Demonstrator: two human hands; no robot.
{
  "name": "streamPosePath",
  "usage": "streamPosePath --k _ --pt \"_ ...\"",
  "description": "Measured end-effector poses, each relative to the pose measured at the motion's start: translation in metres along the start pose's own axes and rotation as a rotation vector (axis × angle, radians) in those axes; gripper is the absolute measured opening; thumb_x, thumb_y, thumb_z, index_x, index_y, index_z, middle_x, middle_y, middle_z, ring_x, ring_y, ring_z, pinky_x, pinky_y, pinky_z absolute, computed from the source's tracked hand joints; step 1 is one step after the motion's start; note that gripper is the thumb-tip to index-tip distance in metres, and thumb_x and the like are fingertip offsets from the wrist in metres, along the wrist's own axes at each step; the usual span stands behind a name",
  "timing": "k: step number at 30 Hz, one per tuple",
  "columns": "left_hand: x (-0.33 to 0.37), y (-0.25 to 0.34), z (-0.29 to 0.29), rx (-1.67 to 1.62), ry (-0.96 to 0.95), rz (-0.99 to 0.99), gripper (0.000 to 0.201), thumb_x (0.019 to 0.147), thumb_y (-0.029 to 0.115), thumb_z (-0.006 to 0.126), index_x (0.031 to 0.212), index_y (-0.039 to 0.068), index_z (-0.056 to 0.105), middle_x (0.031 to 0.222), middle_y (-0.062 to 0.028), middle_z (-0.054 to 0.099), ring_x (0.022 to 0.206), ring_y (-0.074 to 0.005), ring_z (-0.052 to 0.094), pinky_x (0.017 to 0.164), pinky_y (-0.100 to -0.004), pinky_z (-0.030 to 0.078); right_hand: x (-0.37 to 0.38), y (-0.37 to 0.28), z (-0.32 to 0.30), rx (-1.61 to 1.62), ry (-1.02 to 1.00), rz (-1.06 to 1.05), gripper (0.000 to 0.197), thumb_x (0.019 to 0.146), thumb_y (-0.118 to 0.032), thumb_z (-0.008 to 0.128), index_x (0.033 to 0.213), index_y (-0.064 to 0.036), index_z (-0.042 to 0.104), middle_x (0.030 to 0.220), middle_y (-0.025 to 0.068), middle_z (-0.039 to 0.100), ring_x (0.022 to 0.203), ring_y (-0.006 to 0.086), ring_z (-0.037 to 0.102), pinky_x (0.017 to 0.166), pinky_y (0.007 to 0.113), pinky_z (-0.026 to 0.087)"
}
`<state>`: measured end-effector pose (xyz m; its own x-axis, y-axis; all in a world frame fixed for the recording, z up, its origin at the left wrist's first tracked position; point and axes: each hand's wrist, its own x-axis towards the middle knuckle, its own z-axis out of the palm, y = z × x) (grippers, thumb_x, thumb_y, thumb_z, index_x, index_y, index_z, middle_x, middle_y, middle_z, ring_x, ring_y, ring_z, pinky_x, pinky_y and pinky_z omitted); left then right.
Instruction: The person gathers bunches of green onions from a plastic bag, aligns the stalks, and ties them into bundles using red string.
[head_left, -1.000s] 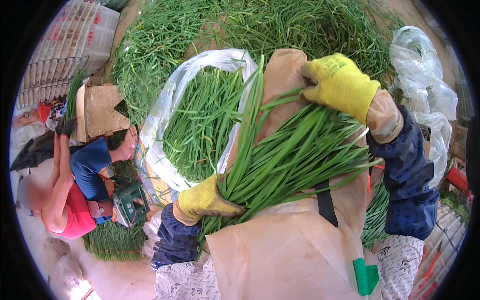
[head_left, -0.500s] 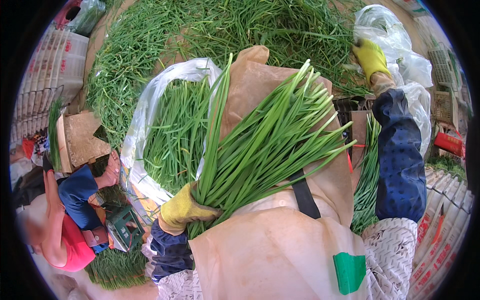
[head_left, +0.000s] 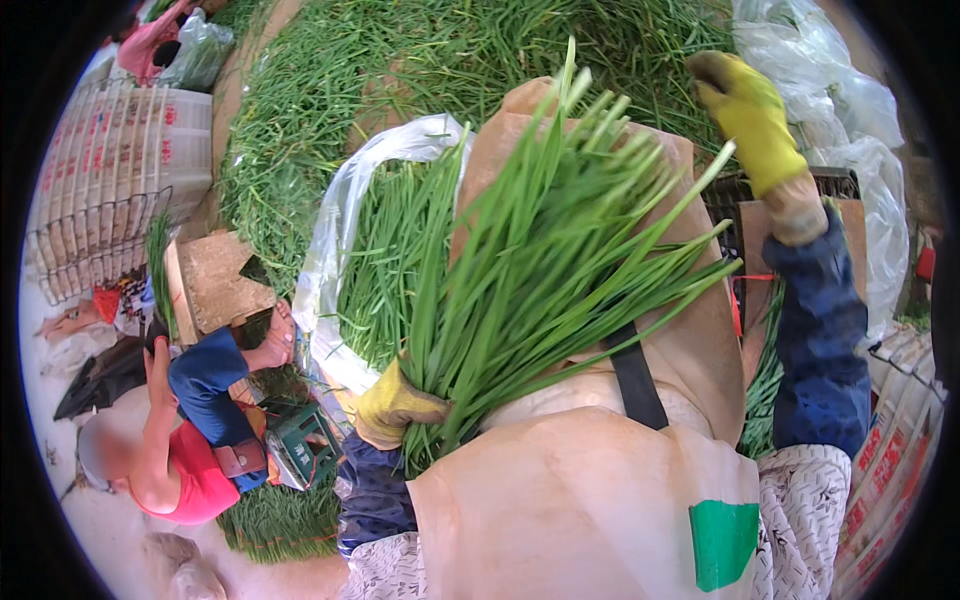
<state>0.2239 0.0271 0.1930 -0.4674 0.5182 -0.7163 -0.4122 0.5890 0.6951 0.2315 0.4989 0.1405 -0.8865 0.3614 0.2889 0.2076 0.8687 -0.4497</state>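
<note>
My left hand [head_left: 398, 408], in a yellow glove, is closed round the leafy lower end of a large bunch of green chives [head_left: 545, 260]. The bunch fans up and to the right across my lap, its pale stem ends farthest from me. My right hand [head_left: 750, 125], also in a yellow glove, is raised beyond the stem ends at the upper right. Its fingers point left, a little apart, and no chive shows in them. Left of the bunch, a clear plastic bag [head_left: 328, 235] stands open with chives [head_left: 395, 255] lined up inside.
A wide heap of loose chives [head_left: 450, 60] covers the far side. Clear plastic bags [head_left: 860, 150] lie at the far right. At left, a person [head_left: 190, 460] sits beside a green box [head_left: 300, 445] and a wooden stool [head_left: 225, 285]. White crates [head_left: 185, 140] stand behind.
My right hand has lifted off the heap beside the plastic bags and come nearer. The bunch has fanned wider and its stems blur with motion. My view has shifted left.
</note>
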Motion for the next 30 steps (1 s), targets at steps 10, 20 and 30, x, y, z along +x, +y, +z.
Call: streamPosePath --k 10,20,30 --pt "-0.001 -0.005 0.005 -0.199 0.003 -0.007 0.068 0.054 0.002 0.075 0.118 -0.001 0.053 0.103 -0.0064 0.063 0.09 -0.0145 0.056 0.083 -0.0293 0.046 -0.04 -0.116 0.011 -0.246 -0.249 -0.353 0.047 0.075 -0.043 0.067 0.097 -0.0015 0.066 0.109 0.0171 0.057 0.107 0.0372 0.05 0.098 0.047 0.034" --pt "-0.007 -0.025 0.001 -0.232 0.004 -0.237 0.064 0.05 0.007 0.077 0.11 0.001 0.056 0.09 -0.001 0.062 0.08 -0.01 0.052 0.072 -0.0259 0.046 -0.036 -0.102 0.023 -0.015 -0.154 -0.464 0.023 0.08 -0.026 0.062 0.093 -0.0071 0.061 0.094 0.0129 0.06 0.094 0.0319 0.056 0.084 0.043 0.042" --pt "-0.011 0.002 0.012 -0.309 -0.026 -0.048 0.067 0.062 0.007 0.075 0.123 0.001 0.049 0.097 -0.0012 0.062 0.086 -0.0088 0.052 0.076 -0.0241 0.045 0.018 0.045 0.004 -0.181 -0.073 0.242 0.033 0.089 -0.035 0.053 0.106 -0.0086 0.06 0.094 0.0168 0.066 0.088 0.038 0.062 0.077 0.045 0.048"
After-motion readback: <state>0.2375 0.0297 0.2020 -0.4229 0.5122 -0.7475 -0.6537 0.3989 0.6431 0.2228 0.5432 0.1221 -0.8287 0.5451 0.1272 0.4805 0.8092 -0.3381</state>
